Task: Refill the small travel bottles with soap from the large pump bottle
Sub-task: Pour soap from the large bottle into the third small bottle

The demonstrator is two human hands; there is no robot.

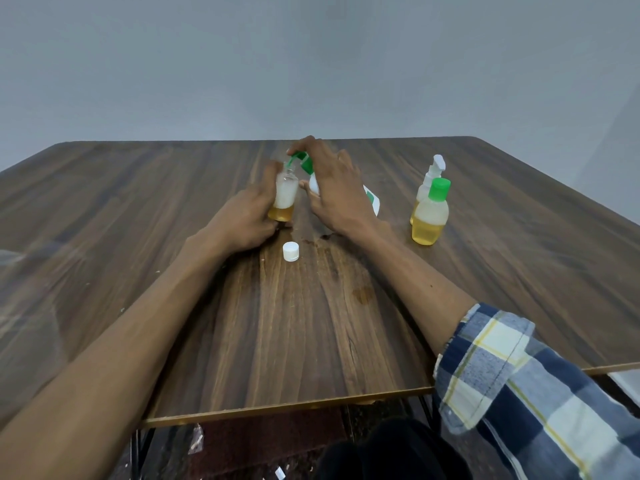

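My left hand (249, 216) grips a small clear travel bottle (284, 195), open at the top, with amber soap in its bottom part. My right hand (332, 188) holds the large white pump bottle (372, 199), tilted toward the small one, and fingers lie on its green pump head (300, 159). The green spout sits right over the small bottle's mouth. Most of the large bottle is hidden behind my right hand. A white cap (290, 251) lies on the table in front of the hands.
On the wooden table (173, 202) at the right stand a capped small bottle with a green lid (430, 216) and, behind it, a small bottle with a white spray top (429, 181); both hold amber liquid. A few wet spots lie near my right wrist.
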